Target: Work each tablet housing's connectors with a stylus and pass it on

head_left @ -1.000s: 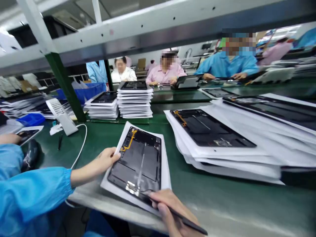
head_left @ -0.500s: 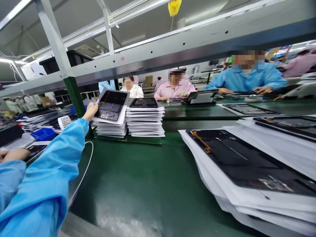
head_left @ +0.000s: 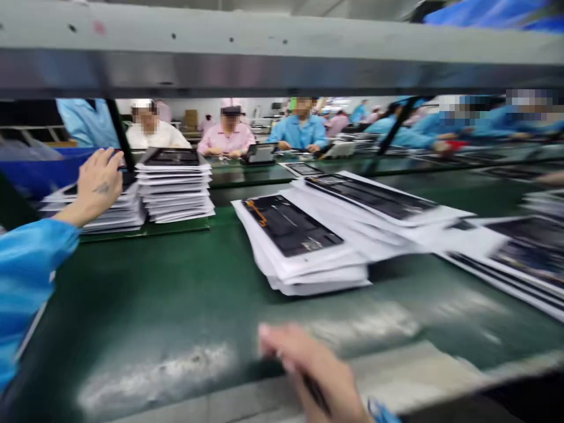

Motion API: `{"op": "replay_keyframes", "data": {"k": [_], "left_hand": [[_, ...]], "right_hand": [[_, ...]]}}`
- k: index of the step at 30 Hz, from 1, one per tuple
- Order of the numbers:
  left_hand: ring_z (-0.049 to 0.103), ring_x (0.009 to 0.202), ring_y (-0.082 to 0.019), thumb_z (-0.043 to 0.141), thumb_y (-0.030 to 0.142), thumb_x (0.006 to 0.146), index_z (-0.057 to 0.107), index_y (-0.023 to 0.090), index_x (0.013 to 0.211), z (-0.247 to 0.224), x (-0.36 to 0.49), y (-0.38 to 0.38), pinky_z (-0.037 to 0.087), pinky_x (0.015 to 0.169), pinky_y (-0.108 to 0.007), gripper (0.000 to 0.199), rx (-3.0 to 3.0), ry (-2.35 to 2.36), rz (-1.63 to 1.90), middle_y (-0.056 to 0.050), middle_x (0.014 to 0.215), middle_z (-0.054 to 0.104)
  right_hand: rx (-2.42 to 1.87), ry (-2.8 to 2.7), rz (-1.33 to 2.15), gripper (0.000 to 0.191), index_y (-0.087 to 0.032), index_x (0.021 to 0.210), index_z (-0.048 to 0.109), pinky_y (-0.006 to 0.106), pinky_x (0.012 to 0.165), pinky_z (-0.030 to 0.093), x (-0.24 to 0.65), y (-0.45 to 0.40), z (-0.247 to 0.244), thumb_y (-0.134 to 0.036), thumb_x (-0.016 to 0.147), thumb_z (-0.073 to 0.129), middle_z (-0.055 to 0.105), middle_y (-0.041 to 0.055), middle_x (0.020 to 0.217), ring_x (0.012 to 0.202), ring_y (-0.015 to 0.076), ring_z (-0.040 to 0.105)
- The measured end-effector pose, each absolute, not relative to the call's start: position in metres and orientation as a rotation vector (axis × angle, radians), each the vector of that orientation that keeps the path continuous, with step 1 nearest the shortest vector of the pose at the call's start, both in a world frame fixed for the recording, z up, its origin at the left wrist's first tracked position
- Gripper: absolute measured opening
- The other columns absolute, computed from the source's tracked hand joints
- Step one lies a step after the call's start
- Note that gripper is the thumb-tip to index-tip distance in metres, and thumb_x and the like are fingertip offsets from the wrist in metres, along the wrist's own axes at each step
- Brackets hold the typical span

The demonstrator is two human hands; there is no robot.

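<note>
1. Tablet housing [head_left: 128, 178], dark and mostly hidden, tops the low paper-layered stack [head_left: 118, 212] just left of the tall stack [head_left: 176, 191].
2. Left hand [head_left: 100, 179], also left of the tall stack, blocks much of that housing, which shows beside and beyond its fingers; whether they grip or merely touch it, I cannot tell.
3. Right hand [head_left: 319, 370], blurred, nearer than the tall stack and right of it, has its fingers closed around a slim dark tool [head_left: 315, 392].
4. Orange-cabled housing [head_left: 293, 226] lies on white sheets [head_left: 317, 269] right of the tall stack, well apart from the right hand's fingers.
</note>
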State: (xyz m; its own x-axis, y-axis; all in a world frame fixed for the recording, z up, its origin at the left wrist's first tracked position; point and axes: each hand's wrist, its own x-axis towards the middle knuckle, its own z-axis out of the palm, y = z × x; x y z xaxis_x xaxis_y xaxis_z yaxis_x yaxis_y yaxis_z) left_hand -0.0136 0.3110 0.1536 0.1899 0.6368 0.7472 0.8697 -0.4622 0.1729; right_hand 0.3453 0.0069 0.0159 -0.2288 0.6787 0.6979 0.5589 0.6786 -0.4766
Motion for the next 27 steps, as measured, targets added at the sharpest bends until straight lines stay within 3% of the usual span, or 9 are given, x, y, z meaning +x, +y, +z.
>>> {"op": "replay_keyframes", "data": {"k": [2, 4, 7, 14, 18, 23, 27], "left_hand": [[0.034, 0.147, -0.031, 0.043, 0.028, 0.103, 0.055, 0.021, 0.138, 0.136, 0.006, 0.284, 0.019, 0.123, -0.058, 0.038, -2.356, -1.151, -1.032, -0.004, 0.158, 0.044], [0.038, 0.147, -0.029, 0.040, 0.019, 0.103, 0.051, 0.023, 0.142, 0.116, 0.025, 0.256, 0.026, 0.122, -0.056, 0.041, -2.397, -0.814, -0.795, -0.005, 0.157, 0.045], [0.043, 0.145, -0.031, 0.042, 0.012, 0.099, 0.050, 0.022, 0.145, 0.092, 0.055, 0.221, 0.034, 0.119, -0.053, 0.047, -2.368, -0.567, -0.654, -0.011, 0.153, 0.049], [0.050, 0.140, -0.029, 0.048, 0.005, 0.088, 0.056, 0.020, 0.142, 0.079, 0.114, 0.188, 0.037, 0.118, -0.045, 0.057, -2.419, -0.377, -0.582, -0.012, 0.148, 0.055], [0.052, 0.138, -0.027, 0.046, 0.005, 0.088, 0.058, 0.020, 0.140, 0.077, 0.122, 0.182, 0.037, 0.119, -0.044, 0.055, -2.417, -0.324, -0.562, -0.011, 0.146, 0.058], [0.052, 0.138, -0.029, 0.046, 0.005, 0.089, 0.059, 0.017, 0.139, 0.070, 0.118, 0.181, 0.038, 0.117, -0.044, 0.053, -2.398, -0.324, -0.473, -0.012, 0.146, 0.057], [0.053, 0.136, -0.029, 0.046, 0.006, 0.090, 0.060, 0.018, 0.138, 0.070, 0.122, 0.184, 0.041, 0.115, -0.045, 0.051, -2.427, -0.335, -0.495, -0.011, 0.142, 0.061]], "right_hand": [[-1.091, -1.935, -0.145, 0.054, -0.028, 0.136, 0.060, 0.033, 0.076, 0.059, 0.388, 0.027, 0.044, -0.002, 0.092, 0.040, 0.072, 0.0061, 0.096, 0.087, 0.0193, 0.070], [-1.240, -1.982, -0.305, 0.049, -0.024, 0.122, 0.068, 0.040, 0.083, 0.057, 0.428, 0.054, 0.064, -0.002, 0.089, 0.040, 0.070, 0.0096, 0.105, 0.097, 0.0231, 0.066], [-1.277, -2.147, -0.273, 0.042, -0.021, 0.103, 0.074, 0.039, 0.079, 0.055, 0.465, 0.087, 0.079, 0.000, 0.079, 0.048, 0.071, 0.0089, 0.099, 0.090, 0.0235, 0.063], [-1.319, -2.353, -0.258, 0.034, -0.017, 0.092, 0.069, 0.034, 0.077, 0.046, 0.467, 0.106, 0.079, 0.004, 0.078, 0.047, 0.067, 0.0090, 0.092, 0.087, 0.0216, 0.055], [-1.325, -2.393, -0.271, 0.030, -0.017, 0.089, 0.066, 0.032, 0.075, 0.042, 0.468, 0.102, 0.080, 0.004, 0.081, 0.047, 0.064, 0.0079, 0.089, 0.084, 0.0207, 0.052], [-1.287, -2.486, -0.227, 0.014, -0.018, 0.093, 0.067, 0.031, 0.078, 0.040, 0.478, 0.098, 0.088, -0.007, 0.086, 0.062, 0.067, 0.0061, 0.093, 0.086, 0.0199, 0.054], [-1.265, -2.546, -0.225, 0.021, -0.019, 0.088, 0.066, 0.030, 0.074, 0.037, 0.480, 0.106, 0.092, -0.001, 0.084, 0.057, 0.065, 0.0049, 0.087, 0.085, 0.0195, 0.052]]}}
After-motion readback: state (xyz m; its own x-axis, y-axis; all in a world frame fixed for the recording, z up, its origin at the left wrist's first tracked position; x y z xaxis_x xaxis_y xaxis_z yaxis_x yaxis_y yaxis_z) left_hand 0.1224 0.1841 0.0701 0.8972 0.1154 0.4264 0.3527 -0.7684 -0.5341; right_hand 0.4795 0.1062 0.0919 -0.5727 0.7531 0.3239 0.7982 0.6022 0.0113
